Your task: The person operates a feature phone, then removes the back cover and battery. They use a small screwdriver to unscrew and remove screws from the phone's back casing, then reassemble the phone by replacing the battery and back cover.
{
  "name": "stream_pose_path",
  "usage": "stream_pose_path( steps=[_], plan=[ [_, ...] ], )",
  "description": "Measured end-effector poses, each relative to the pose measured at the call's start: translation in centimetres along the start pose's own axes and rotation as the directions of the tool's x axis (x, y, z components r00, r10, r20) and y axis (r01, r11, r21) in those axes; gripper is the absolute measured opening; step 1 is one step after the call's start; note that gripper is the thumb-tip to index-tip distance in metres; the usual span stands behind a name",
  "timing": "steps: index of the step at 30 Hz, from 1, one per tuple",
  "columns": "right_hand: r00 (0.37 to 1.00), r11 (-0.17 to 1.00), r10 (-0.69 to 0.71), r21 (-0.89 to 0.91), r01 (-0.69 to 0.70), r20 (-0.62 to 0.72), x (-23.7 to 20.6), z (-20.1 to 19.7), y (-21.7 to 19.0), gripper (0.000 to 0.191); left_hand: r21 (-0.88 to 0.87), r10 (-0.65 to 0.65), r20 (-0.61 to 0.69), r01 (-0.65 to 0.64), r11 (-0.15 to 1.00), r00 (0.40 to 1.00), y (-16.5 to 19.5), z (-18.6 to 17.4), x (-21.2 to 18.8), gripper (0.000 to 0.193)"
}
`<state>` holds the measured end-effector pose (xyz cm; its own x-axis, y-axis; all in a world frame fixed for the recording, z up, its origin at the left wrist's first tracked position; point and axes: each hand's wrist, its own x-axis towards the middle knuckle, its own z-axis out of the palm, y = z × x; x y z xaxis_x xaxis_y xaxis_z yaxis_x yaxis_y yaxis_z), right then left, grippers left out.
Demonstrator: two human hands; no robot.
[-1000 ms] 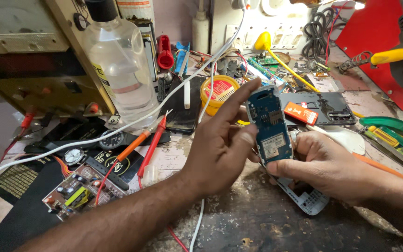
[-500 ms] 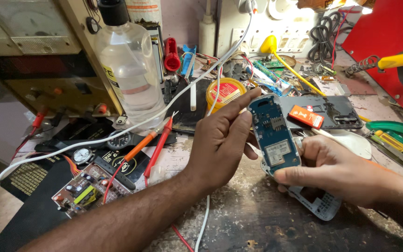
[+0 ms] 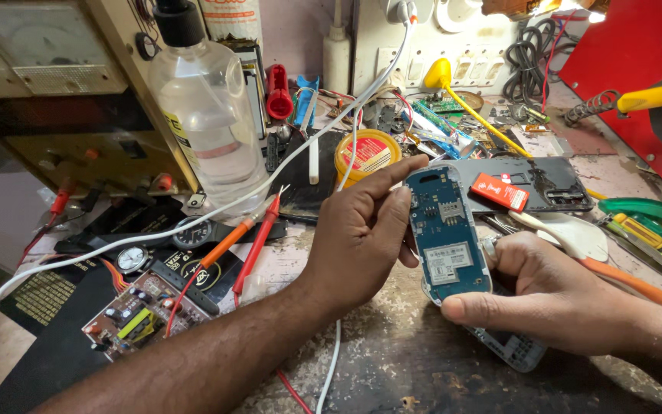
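Observation:
My right hand [image 3: 553, 295] grips the lower end of a blue mobile phone body [image 3: 446, 234] with its back cover off, held upright and facing me, thumb across its bottom edge. My left hand [image 3: 362, 230] is beside the phone's left edge, its index finger stretched over the top corner and the other fingers curled against the side. Under my right hand lies a grey phone keypad frame [image 3: 511, 349] on the bench.
A clear plastic bottle [image 3: 204, 115] stands at the back left by a power supply box [image 3: 55, 92]. Red probes [image 3: 258, 238], a small circuit board [image 3: 136, 322], a yellow paste tin [image 3: 365, 153], a black phone panel [image 3: 530, 184], a white cable [image 3: 193, 218] and tools crowd the bench.
The view has shifted slightly, and the phone with both hands has sunk a little lower in it. My left index finger stays at the phone's top corner.

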<state>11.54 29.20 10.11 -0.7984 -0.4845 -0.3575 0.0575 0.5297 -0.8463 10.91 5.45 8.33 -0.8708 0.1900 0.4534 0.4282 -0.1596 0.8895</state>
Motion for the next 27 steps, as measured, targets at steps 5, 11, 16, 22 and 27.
stream_pose_path(
  steps=[5, 11, 16, 22, 27],
  plan=[
    [0.992, 0.998, 0.057, 0.029, -0.061, 0.113, 0.0, -0.9, -0.7, 0.030, -0.034, -0.033, 0.019, 0.033, 0.999, 0.999, -0.1, 0.0, 0.2, 0.041],
    [0.984, 0.986, 0.147, -0.090, -0.138, 0.101, -0.1, -1.2, -1.7, 0.036, -0.043, -0.049, 0.029, 0.050, 0.998, 0.998, 0.0, 0.0, 0.1, 0.042],
    [0.982, 0.968, 0.186, -0.176, -0.177, 0.034, -0.1, -0.9, -2.0, 0.040, -0.097, -0.045, 0.046, 0.049, 0.994, 0.998, 0.0, -0.1, 0.0, 0.042],
    [0.987, 0.998, -0.022, -0.053, 0.031, 0.161, -0.1, -1.0, -1.7, 0.035, -0.095, -0.043, 0.050, 0.048, 0.994, 0.998, 0.2, -0.2, 0.0, 0.042],
    [0.985, 0.973, 0.162, -0.176, -0.151, 0.054, -0.1, -1.2, -1.6, 0.038, -0.092, -0.040, 0.044, 0.044, 0.995, 0.998, 0.5, -0.4, -0.1, 0.042]
  ],
)
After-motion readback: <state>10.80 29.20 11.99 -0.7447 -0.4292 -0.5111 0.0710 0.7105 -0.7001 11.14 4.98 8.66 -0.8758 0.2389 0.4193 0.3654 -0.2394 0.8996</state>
